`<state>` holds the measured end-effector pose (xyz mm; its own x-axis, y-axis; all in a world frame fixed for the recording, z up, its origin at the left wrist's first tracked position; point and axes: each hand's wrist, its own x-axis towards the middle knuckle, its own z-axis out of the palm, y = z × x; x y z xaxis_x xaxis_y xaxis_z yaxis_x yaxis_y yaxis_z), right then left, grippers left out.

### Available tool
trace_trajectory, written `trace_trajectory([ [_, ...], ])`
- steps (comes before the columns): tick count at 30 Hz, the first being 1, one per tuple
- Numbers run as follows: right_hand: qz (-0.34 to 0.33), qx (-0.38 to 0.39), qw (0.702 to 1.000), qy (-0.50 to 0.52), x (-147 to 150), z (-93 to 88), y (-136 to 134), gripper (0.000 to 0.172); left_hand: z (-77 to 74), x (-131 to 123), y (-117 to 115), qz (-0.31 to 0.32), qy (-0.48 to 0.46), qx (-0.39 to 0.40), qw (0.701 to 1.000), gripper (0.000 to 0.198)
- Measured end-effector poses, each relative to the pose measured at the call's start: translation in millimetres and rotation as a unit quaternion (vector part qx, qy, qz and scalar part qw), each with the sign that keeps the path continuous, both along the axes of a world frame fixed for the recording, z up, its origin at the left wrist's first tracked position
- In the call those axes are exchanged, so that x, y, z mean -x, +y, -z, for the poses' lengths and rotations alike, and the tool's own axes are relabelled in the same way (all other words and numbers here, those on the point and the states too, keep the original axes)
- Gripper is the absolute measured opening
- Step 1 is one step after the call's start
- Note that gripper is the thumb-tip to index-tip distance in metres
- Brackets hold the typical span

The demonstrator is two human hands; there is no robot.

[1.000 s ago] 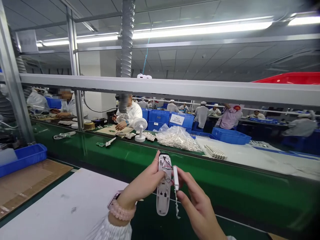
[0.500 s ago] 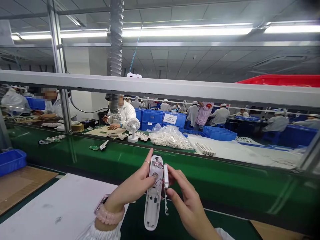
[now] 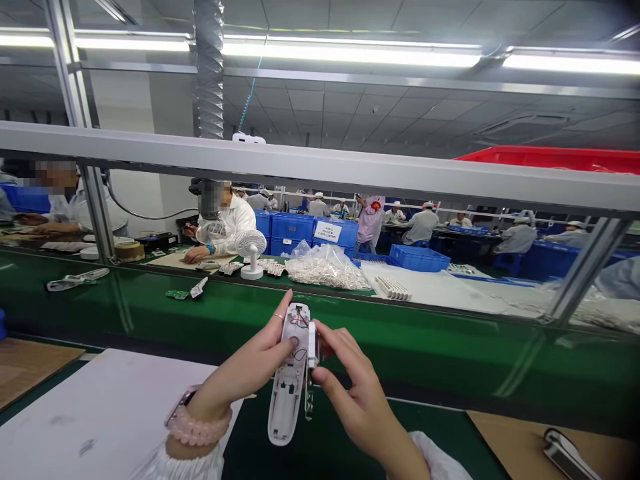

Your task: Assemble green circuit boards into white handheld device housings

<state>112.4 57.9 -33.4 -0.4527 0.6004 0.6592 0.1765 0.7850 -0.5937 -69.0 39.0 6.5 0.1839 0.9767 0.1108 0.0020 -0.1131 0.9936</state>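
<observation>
My left hand [image 3: 267, 350] grips a long white plastic housing half [image 3: 287, 407], its thumb pressed inside the hollow and its index finger stretched along the outer edge. Thin dark and red wires show inside the upper part of the housing. At its right side, my right hand [image 3: 350, 380] pinches a narrow white part with a circuit board [image 3: 313, 347] between thumb and fingers. This part stands on edge close against the housing; whether they touch I cannot tell. Both pieces are held above the green bench.
A green conveyor belt [image 3: 440, 340] runs across in front. A white sheet [image 3: 100, 407] lies at left, and a dark-and-white device [image 3: 567, 453] on cardboard at right. Beyond the belt are a small fan [image 3: 251, 250], a bag of white parts [image 3: 327, 267] and a co-worker [image 3: 227, 223].
My view has swung to the right, bringing the device on the cardboard into sight. The circuit-board part sits closer to the housing's side now. Both hands keep their holds.
</observation>
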Motion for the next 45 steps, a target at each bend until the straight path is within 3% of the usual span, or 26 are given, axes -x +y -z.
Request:
trace_trajectory([
  [8,-0.008,-0.038,0.999,0.007,0,0.2,0,0.048,-4.1,-8,-4,-0.057,0.028,-0.05,0.997,0.077],
  [14,-0.001,-0.053,0.999,-0.01,1,1.0,-2,0.047,-8.1,-27,-7,-0.073,-0.139,0.003,0.988,0.067],
  [18,0.017,-0.108,0.992,-0.059,2,-0.4,-2,0.048,-11.9,-35,-7,-0.158,-0.123,0.037,0.979,0.059],
  [22,0.058,-0.194,0.969,-0.139,2,-4.7,-2,0.048,-13.4,-32,-4,-0.187,-0.102,0.047,0.976,0.049],
  [27,0.096,-0.266,0.939,-0.195,2,-9.1,-2,0.046,-12.9,-30,-2,-0.17,-0.119,0.052,0.977,0.029],
  [34,0.14,-0.292,0.93,-0.172,3,-1.9,6,0.052,-9.3,-38,-2,-0.186,-0.142,0.05,0.971,0.043],
  [38,0.164,-0.322,0.928,-0.091,3,3.0,16,0.048,-9.1,-37,-6,-0.123,-0.217,0.066,0.966,0.04],
  [42,0.099,-0.264,0.959,0.014,-1,4.5,18,0.046,-10.3,-33,-9,-0.04,-0.265,0.089,0.959,0.033],
  [45,0.033,-0.176,0.982,0.067,-3,3.7,15,0.047,-9.6,-31,-8,-0.028,-0.271,0.082,0.959,0.031],
])
